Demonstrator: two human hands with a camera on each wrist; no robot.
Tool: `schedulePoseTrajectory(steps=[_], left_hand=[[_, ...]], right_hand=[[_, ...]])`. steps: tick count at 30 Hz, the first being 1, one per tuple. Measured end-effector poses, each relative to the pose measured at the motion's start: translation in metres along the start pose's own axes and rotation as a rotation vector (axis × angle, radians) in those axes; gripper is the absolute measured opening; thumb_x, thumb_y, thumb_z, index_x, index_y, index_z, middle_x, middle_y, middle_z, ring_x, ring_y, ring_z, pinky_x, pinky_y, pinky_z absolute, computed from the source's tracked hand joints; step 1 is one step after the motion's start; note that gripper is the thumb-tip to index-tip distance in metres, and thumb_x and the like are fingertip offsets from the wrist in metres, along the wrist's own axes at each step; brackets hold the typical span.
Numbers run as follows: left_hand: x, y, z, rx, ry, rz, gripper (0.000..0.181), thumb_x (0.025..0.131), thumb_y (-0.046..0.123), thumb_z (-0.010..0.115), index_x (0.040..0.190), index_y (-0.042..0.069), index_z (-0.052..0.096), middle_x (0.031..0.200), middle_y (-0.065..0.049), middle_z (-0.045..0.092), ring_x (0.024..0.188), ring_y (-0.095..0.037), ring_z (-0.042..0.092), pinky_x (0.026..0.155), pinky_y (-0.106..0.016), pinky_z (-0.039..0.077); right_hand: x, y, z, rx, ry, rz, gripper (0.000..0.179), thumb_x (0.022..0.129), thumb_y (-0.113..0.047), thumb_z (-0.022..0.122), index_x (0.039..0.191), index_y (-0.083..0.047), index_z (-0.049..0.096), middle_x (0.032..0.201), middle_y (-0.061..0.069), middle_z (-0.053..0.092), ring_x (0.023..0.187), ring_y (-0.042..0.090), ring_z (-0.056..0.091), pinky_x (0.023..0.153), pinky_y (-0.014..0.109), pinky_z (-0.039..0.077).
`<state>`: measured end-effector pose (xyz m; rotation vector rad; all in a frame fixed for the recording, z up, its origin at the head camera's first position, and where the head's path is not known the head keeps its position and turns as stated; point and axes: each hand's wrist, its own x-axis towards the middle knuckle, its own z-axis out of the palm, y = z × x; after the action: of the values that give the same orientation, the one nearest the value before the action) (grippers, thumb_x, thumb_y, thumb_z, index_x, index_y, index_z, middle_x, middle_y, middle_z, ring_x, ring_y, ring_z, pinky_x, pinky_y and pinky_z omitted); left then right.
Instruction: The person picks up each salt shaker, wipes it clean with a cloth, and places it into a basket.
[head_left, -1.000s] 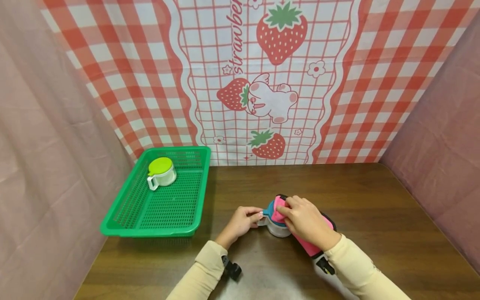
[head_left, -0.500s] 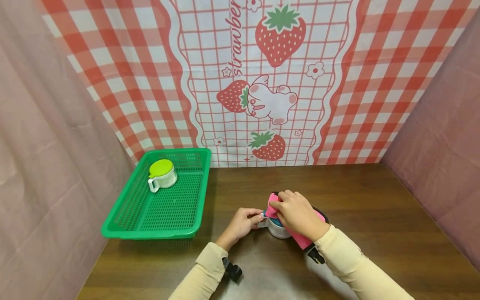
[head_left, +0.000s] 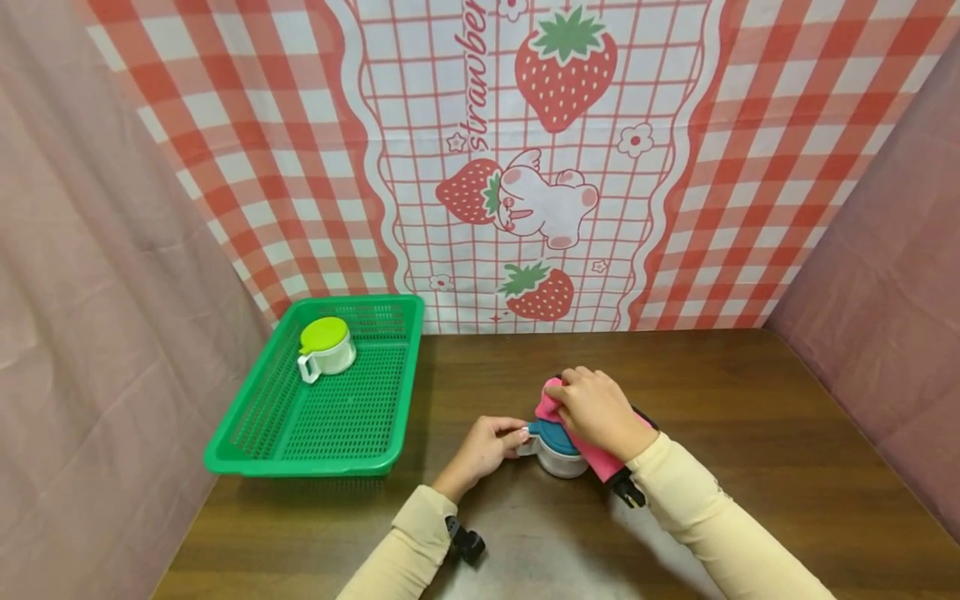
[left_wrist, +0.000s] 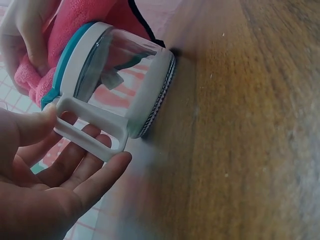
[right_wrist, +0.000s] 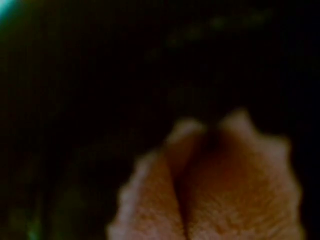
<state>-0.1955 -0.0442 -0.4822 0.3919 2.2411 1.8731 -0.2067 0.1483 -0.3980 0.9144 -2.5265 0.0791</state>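
Observation:
A clear seasoning jar [left_wrist: 117, 75] with a blue lid [head_left: 553, 436] and a white handle [left_wrist: 90, 143] stands upright on the table. My left hand [head_left: 482, 447] holds that handle, thumb near its top by the lid's tab and fingers around it. Bunched in my right hand [head_left: 597, 411] is a pink cloth [head_left: 549, 403], which lies over the far right side of the lid. The cloth's black-edged part trails beneath the right hand and wrist. Only a dark blur with some lit, brownish fuzzy material appears in the right wrist view.
On the left of the wooden table [head_left: 697, 375] stands a green plastic basket [head_left: 303, 467]. Inside it sits a similar jar with a lime-green lid [head_left: 326, 334]. A checked strawberry-print cloth [head_left: 360, 167] hangs behind, and pinkish curtains [head_left: 90, 250] flank both sides.
The right hand and pink cloth first shift left across the lid, then move back toward the far side, so more of the blue lid shows. The left hand keeps its hold on the handle.

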Motion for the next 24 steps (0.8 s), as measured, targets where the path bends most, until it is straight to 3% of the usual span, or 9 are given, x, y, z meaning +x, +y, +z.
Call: schedulePoseTrajectory(steps=[15,24], left_hand=[[0.002,0.003,0.000,0.009,0.008,0.000,0.024,0.094,0.006,0.061,0.109,-0.012,0.067,0.100,-0.027,0.069,0.079,-0.013,0.062,0.075,-0.041,0.060],[0.002,0.000,0.001,0.000,0.019,-0.037,0.023,0.094,0.005,0.061,0.108,-0.011,0.067,0.101,-0.025,0.069,0.079,-0.010,0.059,0.075,-0.035,0.060]], right_hand=[[-0.007,0.019,-0.008,0.042,-0.030,0.063,0.014,0.076,-0.005,0.073,0.084,-0.016,0.068,0.072,0.005,0.056,0.068,0.028,0.057,0.055,0.040,0.047],[-0.024,0.028,-0.011,0.105,-0.052,0.120,0.022,0.075,-0.007,0.076,0.096,-0.013,0.075,0.072,0.000,0.052,0.067,0.020,0.052,0.054,0.035,0.044]])
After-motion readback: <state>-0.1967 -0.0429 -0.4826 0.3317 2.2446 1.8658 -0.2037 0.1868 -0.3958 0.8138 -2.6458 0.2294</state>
